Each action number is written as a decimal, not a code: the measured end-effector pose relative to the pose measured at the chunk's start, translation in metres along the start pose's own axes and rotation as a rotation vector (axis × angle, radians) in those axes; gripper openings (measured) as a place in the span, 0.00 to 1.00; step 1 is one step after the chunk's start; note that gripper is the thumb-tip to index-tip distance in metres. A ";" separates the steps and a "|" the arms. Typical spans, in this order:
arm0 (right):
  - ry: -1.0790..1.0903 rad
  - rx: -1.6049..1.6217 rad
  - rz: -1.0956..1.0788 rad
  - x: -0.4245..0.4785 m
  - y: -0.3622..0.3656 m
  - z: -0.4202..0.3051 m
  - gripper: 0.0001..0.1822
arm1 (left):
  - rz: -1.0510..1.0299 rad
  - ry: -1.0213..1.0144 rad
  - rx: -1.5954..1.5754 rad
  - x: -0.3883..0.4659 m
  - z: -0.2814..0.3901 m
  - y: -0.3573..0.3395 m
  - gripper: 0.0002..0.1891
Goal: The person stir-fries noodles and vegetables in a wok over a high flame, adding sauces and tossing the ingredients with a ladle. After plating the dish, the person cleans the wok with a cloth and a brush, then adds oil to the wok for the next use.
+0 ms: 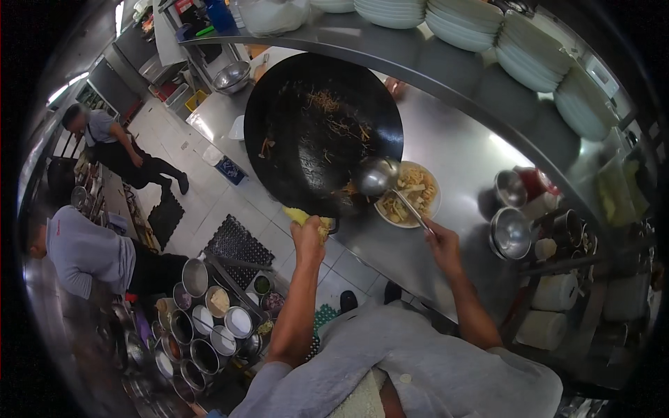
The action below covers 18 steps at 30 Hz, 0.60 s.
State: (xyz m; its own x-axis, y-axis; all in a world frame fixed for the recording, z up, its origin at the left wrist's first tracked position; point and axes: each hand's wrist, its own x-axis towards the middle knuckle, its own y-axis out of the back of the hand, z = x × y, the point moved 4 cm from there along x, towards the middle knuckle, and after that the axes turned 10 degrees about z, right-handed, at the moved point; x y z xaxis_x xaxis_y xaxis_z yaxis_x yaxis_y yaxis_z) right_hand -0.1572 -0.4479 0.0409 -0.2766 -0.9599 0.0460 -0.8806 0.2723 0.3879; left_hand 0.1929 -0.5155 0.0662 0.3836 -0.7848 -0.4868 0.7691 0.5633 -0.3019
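With a yellow cloth (297,215) between, my left hand (309,237) grips the handle of a large black wok (308,157) tilted over the steel counter. Strands of noodle (325,102) and bits of vegetable cling inside the wok. My right hand (444,245) holds a steel ladle (377,176) by its long handle. Its round bowl is at the wok's near right rim and partly covers a white plate (438,209). Noodles with pale pieces (413,196) fill that plate, which rests on the counter beside the wok.
Stacked white dishes (460,26) line a raised steel shelf (449,109). Steel bowls (511,232) stand right on the counter (444,130). Ingredient containers (204,318) crowd the lower left. Two people (89,251) (112,138) are at left. A black mat (239,251) lies on the tiled floor.
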 end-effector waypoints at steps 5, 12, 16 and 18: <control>0.111 -0.058 -0.093 0.033 -0.041 -0.051 0.21 | -0.035 0.053 0.007 0.017 -0.001 0.004 0.12; 0.130 -0.252 -0.042 0.037 0.049 -0.036 0.21 | -0.026 0.005 -0.021 0.026 0.016 0.017 0.10; 0.049 -0.105 0.102 0.023 -0.034 -0.029 0.19 | -0.030 0.004 -0.035 0.026 0.010 0.008 0.09; 0.071 -0.127 0.161 0.016 -0.058 -0.022 0.19 | -0.009 0.004 -0.070 0.025 0.010 0.000 0.07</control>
State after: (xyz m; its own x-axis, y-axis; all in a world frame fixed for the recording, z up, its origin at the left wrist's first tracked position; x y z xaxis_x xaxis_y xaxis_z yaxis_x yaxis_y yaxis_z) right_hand -0.1025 -0.4801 0.0391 -0.3784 -0.9080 0.1798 -0.7700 0.4166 0.4832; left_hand 0.2076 -0.5373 0.0623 0.3745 -0.7890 -0.4870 0.7352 0.5727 -0.3626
